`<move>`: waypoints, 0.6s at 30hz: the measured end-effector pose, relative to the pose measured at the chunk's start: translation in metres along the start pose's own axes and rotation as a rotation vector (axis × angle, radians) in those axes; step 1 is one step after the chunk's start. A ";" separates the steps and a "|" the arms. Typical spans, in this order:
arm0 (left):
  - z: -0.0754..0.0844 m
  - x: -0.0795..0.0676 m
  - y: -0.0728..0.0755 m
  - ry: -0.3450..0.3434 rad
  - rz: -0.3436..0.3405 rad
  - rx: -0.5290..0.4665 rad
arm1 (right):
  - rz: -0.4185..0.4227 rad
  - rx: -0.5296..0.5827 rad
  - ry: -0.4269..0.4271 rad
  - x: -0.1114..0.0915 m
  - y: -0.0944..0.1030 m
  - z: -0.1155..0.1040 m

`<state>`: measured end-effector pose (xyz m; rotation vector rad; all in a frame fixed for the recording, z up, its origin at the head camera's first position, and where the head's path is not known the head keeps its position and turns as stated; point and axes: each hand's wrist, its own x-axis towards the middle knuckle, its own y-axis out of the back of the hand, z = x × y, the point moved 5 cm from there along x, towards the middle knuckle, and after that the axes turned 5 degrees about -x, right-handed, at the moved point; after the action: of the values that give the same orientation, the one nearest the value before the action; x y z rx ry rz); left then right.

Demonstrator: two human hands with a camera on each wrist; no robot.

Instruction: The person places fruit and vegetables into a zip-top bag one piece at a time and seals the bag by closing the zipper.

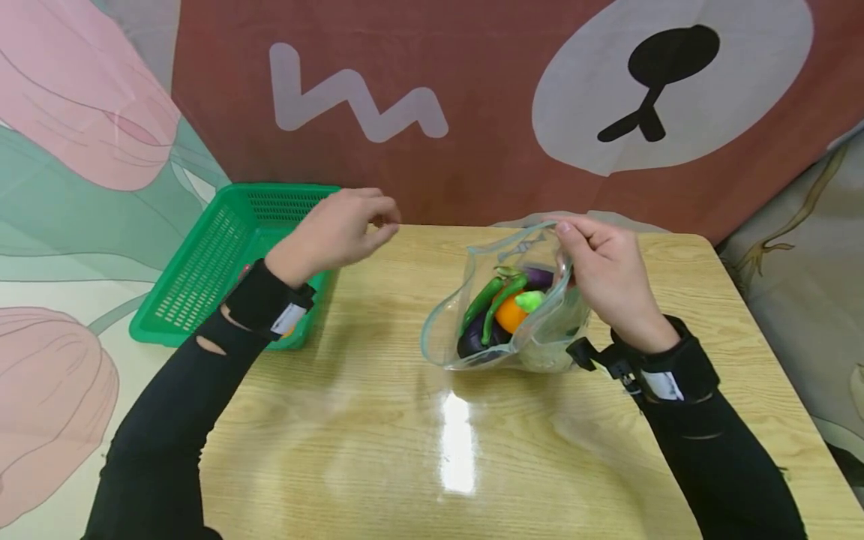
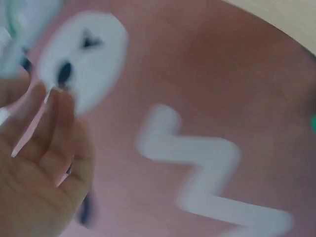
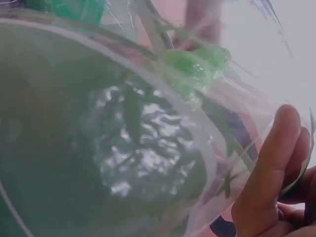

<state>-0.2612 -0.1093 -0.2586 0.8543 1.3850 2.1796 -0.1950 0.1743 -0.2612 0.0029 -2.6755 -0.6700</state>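
My right hand (image 1: 607,274) pinches the upper right rim of a clear zip bag (image 1: 442,326) between thumb and fingers. Inside the bag lie dark purple eggplants (image 1: 472,343), long green chili peppers (image 1: 502,304), an orange (image 1: 509,313) and a small light-green piece (image 1: 529,301). Close up in the right wrist view, that light-green piece (image 3: 195,69) shows near the bag's mouth, with my right fingers (image 3: 269,177) at the edge. Between the basket and the bag, my left hand (image 1: 344,225) is raised, its fingers loosely bent and holding nothing.
A green plastic basket (image 1: 178,300) stands at the table's left, partly covered by my left forearm, with bits of red and orange showing in it. The wooden table (image 1: 378,442) meets a printed cloth (image 1: 472,180) at the back.
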 end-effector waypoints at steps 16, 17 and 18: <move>-0.148 -0.071 -0.025 0.558 -0.701 -0.215 | 0.017 -0.048 0.004 -0.002 0.005 0.002; -0.155 -0.076 -0.026 0.594 -0.725 -0.238 | 0.020 -0.049 0.006 -0.003 0.005 0.002; -0.161 -0.082 -0.027 0.636 -0.745 -0.264 | 0.022 -0.048 0.008 -0.003 0.005 0.002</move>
<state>-0.3123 -0.2552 -0.3564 -0.4521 1.3202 1.9862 -0.1925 0.1799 -0.2612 -0.0358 -2.6468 -0.7257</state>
